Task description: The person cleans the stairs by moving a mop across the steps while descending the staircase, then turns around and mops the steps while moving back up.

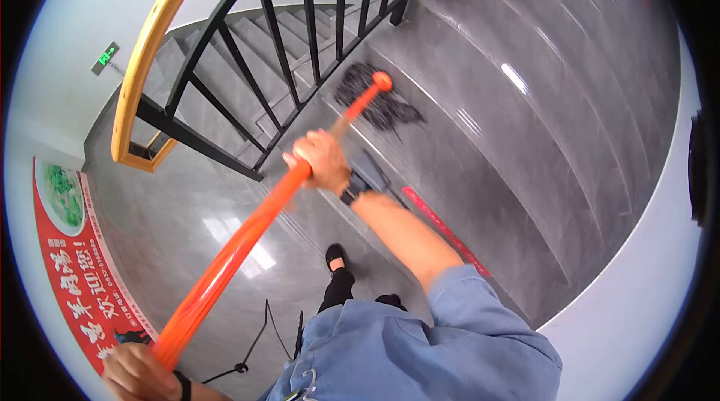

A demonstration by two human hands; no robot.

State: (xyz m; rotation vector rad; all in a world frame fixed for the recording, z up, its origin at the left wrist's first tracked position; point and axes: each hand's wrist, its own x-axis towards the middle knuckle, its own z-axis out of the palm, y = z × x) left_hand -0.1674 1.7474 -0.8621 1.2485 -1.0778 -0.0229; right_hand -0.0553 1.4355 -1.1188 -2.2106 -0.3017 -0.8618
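An orange-handled mop point(232, 258) slants across the view from lower left to upper middle. My left hand point(139, 371) is closed round the near end of its handle. Farther along, my right hand point(322, 161) grips the shaft, with a dark band on that wrist. Beyond it, the orange far end meets the dark, stringy mop head point(356, 90), which is spread on a low grey stair beside the railing and smeared by motion. A grey object point(371, 170) lies partly hidden behind my right wrist.
Grey steps point(480, 101) climb to the right, one with a red strip point(446, 228) along it. A black railing point(240, 64) with a wooden handrail point(150, 49) stands to the left. A red poster point(79, 288) covers the lower left wall. A dark cord point(259, 341) shows near my feet.
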